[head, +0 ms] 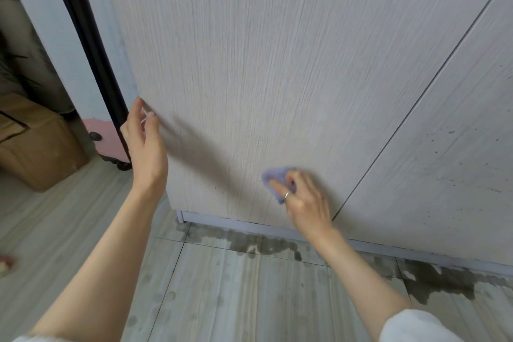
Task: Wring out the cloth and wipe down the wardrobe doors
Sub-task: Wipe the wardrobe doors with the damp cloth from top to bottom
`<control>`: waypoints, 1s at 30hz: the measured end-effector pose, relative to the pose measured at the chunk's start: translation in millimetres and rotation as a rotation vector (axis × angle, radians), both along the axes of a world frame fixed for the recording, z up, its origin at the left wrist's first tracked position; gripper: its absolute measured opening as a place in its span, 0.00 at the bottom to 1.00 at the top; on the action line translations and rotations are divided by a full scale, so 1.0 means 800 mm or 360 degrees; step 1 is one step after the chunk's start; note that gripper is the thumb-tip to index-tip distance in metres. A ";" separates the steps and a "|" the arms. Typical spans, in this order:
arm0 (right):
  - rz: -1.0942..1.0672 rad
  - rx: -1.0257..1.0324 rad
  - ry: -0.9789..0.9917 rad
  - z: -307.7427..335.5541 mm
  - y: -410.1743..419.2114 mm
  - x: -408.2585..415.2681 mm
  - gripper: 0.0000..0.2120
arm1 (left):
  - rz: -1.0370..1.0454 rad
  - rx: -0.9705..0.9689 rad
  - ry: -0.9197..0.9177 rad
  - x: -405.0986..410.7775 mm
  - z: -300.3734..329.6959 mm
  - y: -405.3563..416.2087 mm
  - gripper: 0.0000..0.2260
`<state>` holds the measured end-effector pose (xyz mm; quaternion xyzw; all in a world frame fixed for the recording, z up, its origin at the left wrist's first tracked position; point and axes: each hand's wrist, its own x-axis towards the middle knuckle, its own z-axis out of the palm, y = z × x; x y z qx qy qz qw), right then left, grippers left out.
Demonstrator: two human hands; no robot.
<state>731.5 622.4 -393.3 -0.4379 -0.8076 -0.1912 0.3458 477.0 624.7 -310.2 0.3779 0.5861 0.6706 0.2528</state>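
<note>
A pale wood-grain wardrobe door [263, 64] fills the middle of the head view, with a second door [444, 161] to its right across a dark seam. My right hand [302, 203] presses a small lilac cloth [274, 176] flat against the lower part of the left door, fingers bunched over the cloth. My left hand [147, 144] is raised at the left edge of the same door, fingers loosely extended and fingertips touching that edge. It holds nothing.
Dark specks dot the lower right door. Wet patches [263, 244] darken the grey plank floor along the wardrobe's base. At the left stand a black pole [88, 44], a pink wheeled case [107, 141] and a brown cardboard box [36, 144].
</note>
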 end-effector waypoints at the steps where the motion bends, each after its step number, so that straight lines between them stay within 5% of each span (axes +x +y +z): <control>1: 0.0063 0.0020 -0.0213 -0.019 -0.001 0.005 0.21 | -0.0019 0.0014 -0.0022 -0.003 -0.003 0.001 0.19; 5: 0.0122 -0.0004 -0.0384 -0.013 0.003 0.007 0.23 | -0.0072 0.0046 -0.0077 -0.022 -0.015 0.004 0.17; 12: 0.0100 0.0239 0.0648 0.078 0.025 -0.058 0.21 | -0.0120 0.0076 -0.0100 -0.028 -0.013 0.004 0.13; 19: 0.0185 0.0169 -0.0412 -0.010 0.015 -0.044 0.22 | -0.0173 0.0091 -0.0119 -0.033 -0.018 0.004 0.21; 26: 0.0071 0.0268 0.0671 0.121 0.027 -0.093 0.21 | -0.0207 0.0109 -0.0131 -0.035 -0.017 0.004 0.20; 28: -0.0041 0.0244 0.0686 0.124 0.036 -0.106 0.17 | -0.0199 0.0108 -0.0133 -0.037 -0.017 0.004 0.19; 30: -0.0016 0.0143 0.0362 0.090 0.033 -0.111 0.17 | -0.0210 0.0104 -0.0121 -0.038 -0.016 0.004 0.19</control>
